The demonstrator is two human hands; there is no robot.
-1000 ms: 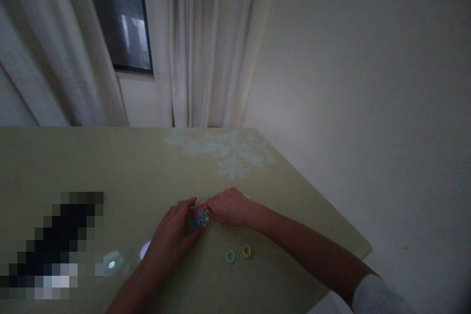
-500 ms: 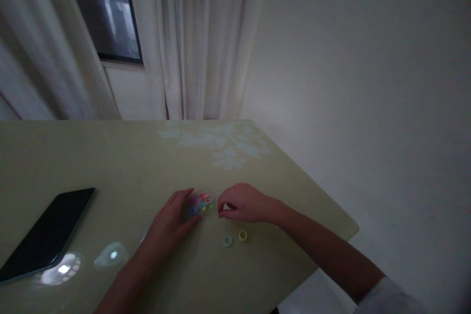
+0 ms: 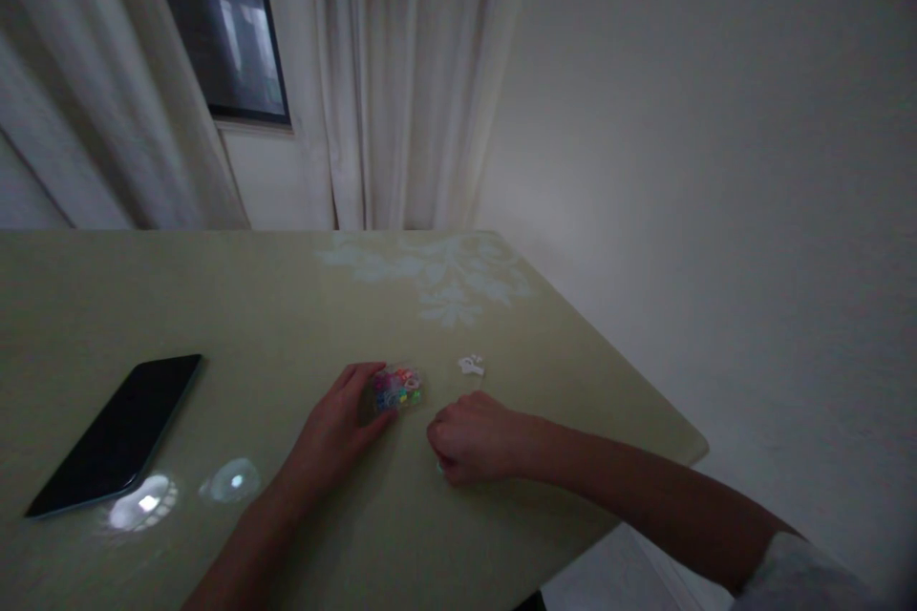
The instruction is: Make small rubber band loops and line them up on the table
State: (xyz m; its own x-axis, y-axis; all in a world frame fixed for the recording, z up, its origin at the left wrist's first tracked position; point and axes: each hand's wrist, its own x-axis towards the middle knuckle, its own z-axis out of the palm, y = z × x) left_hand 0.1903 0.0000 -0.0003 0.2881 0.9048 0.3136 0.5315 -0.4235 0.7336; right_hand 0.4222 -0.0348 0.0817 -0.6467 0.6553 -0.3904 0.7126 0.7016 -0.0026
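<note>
My left hand point(image 3: 342, 420) holds a small clear box point(image 3: 398, 388) by its left side, thumb and fingers at opposite edges. Packed inside it are small rings of many colours, among them pink, red, blue and green. To the right of the box, my right hand point(image 3: 469, 439) is down at the table with its fingers closed. A sliver of a pale teal ring point(image 3: 440, 466) peeks out under those fingers; whether they grip it is hidden. The yellow ring is out of sight behind this hand. Just beyond it lies a small white piece point(image 3: 471, 365) of irregular shape.
A dark, flat tablet-like device point(image 3: 118, 434) lies on the left of the pale green table point(image 3: 272, 305). The table's right edge slants toward a plain wall point(image 3: 680, 162). Curtains point(image 3: 415, 86) and a window point(image 3: 222, 19) are at the back.
My right hand has left the box, moved right, then come down toward me over the two loose rings. The white piece behind it has come into view. My left hand stays at the box.
</note>
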